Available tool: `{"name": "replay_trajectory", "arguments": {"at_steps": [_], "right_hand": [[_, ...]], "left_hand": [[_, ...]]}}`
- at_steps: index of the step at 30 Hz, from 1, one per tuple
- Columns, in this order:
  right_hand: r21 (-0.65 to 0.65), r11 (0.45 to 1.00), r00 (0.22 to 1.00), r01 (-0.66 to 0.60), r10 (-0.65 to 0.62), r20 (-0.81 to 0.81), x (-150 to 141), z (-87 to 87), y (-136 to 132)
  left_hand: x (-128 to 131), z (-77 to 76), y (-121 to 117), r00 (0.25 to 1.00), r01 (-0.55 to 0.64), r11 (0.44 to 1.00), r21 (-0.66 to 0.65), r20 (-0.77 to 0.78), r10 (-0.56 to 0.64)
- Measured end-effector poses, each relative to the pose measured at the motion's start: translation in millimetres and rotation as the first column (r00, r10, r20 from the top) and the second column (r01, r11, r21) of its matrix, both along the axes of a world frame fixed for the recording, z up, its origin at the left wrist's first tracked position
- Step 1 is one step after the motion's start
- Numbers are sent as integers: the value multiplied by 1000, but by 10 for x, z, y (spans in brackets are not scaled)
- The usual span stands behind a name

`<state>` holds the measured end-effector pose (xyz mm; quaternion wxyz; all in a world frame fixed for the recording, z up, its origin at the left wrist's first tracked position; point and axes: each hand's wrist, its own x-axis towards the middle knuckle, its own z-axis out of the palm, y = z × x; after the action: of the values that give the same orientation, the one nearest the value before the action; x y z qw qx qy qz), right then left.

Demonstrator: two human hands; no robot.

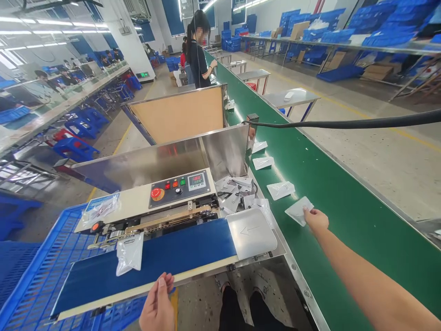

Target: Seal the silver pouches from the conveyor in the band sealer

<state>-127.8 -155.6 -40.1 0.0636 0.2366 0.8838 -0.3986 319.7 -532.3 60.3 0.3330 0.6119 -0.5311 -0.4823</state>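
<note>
From the head view, we find our right hand [316, 219] out over the green conveyor [344, 151], its fingers pinching the near corner of a white sachet [299, 210], which lies flat on the belt. Two more sachets [280, 190] lie just beyond it, and a loose heap [234, 195] sits further left against the sealer [179, 188]. Our left hand [157, 305] is open, with its fingertips at the near edge of the sealer's blue belt [144, 262]. A clear bag [129, 253] lies on that belt, ahead of the left hand (its contents are hard to make out). A co-worker [199, 55] stands further along the conveyor.
</note>
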Motion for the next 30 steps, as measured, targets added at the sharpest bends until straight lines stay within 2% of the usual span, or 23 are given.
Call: {"name": "replay_trajectory", "arguments": {"at_steps": [2,5,8,10,12,13,15,16,18,19,21,23,24,25,27,30], "right_hand": [[-37,999,997,-29,26,-73,131,173,-93],[-156,964,939,-214,159,-305,509,610,-341],[-193,864,834,-465,354,-423,1056,1092,-724],[-222,752,757,-621,501,-420,1417,1325,-1008],[-297,623,688,-723,612,-390,1710,1447,-1255],[-356,568,670,-742,646,-366,1822,1467,-1350],[-491,488,670,-722,671,-318,1980,1444,-1470],[-547,466,681,-696,671,-295,2030,1410,-1500],[-602,464,708,-650,657,-260,2084,1319,-1524],[-603,488,729,-631,638,-247,2091,1270,-1534],[-594,585,803,-553,565,-191,2059,1181,-1581],[-614,681,896,-398,433,-99,1965,1115,-1688],[-640,704,929,-308,369,-42,1900,1094,-1763],[-671,706,948,-226,317,15,1826,1082,-1848],[-728,675,958,-118,271,96,1676,1080,-2027],[-751,655,944,-78,292,157,1517,1108,-2264]], "left_hand": [[-144,-5,105,996,89,996,19,5,-89],[-494,69,318,950,311,950,19,-24,-310],[-953,232,566,825,560,826,-64,-52,-563],[-1237,341,711,706,693,709,-130,-82,-704],[-1434,404,809,612,763,623,-172,-116,-782],[-1489,412,838,598,772,611,-179,-124,-792],[-1515,381,859,625,753,638,-162,-130,-770],[-1499,346,853,645,738,659,-145,-133,-752],[-1451,256,817,661,727,676,-118,-148,-736],[-1440,207,789,657,730,674,-111,-156,-737],[-1480,112,716,671,720,691,-63,-188,-717],[-1612,27,624,730,667,744,48,-245,-638],[-1701,-11,572,761,633,766,110,-270,-590],[-1795,-45,516,787,601,782,164,-290,-544],[-1958,-98,397,817,559,799,224,-312,-484],[-2041,-136,216,841,517,814,265,-335,-425]]}}
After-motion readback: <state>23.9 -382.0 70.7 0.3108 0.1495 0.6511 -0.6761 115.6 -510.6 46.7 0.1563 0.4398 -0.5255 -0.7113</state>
